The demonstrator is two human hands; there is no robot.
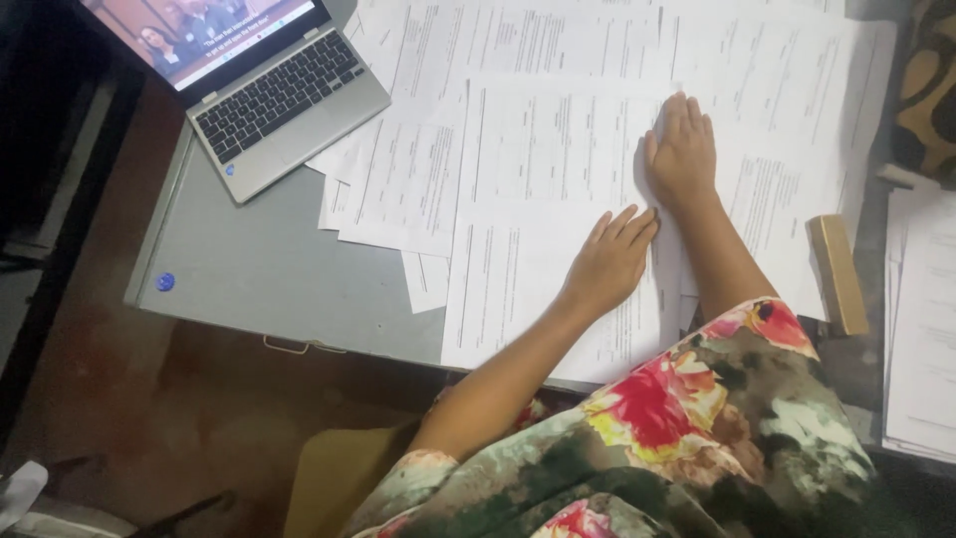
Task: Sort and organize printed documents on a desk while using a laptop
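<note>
White printed sheets (558,149) lay overlapped across the grey desk (259,269), none stacked yet. Left hand (609,261) and right hand (681,154) pressed flat on them, fingers together; laptop (269,90) at ten o'clock.

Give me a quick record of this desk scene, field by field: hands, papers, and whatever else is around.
left hand: flat, palm down on printed sheets
right hand: flat on the sheets, farther from the body
grip: neither hand holds anything
sheets: many, overlapping, spread over the grey desk
laptop: open, screen lit, at the desk's far left corner
wooden block: at the right edge of the papers
</note>
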